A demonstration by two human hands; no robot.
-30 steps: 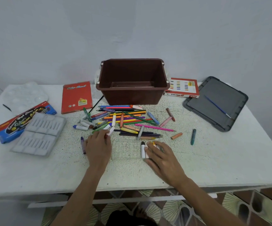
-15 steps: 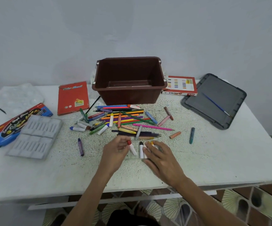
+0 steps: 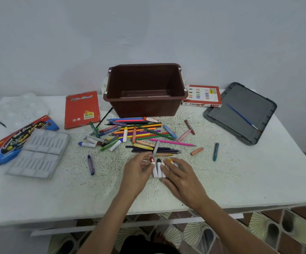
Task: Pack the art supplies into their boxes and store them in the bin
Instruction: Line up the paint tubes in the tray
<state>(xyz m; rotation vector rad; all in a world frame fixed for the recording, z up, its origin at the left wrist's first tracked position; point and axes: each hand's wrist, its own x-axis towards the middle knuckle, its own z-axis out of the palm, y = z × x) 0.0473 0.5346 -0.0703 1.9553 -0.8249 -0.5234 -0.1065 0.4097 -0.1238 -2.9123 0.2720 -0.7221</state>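
Note:
A heap of loose coloured pencils and oil pastels (image 3: 139, 132) lies at the table's middle, in front of the empty brown bin (image 3: 145, 107). My left hand (image 3: 136, 171) pinches a red-tipped white pastel (image 3: 154, 168) and holds it beside a black-tipped pastel (image 3: 159, 167) in a short row. My right hand (image 3: 182, 177) rests with straight fingers on that row; a yellow tip shows under its fingers. What the row lies in is too faint to tell. The red oil pastels box (image 3: 203, 96) sits right of the bin.
A grey lid (image 3: 240, 125) with a blue brush (image 3: 242, 116) lies at the right. At the left are a red pencil box (image 3: 82, 109), a blue-and-red watercolour box (image 3: 5, 143), a grey insert tray (image 3: 38, 153) and a white palette (image 3: 20, 109). Stray crayons: purple (image 3: 91, 165), green (image 3: 216, 151), orange (image 3: 197, 151).
My left hand took a red-tipped pastel from the pile's left side and carried it right, up against the black-tipped one. My right hand stayed on the row.

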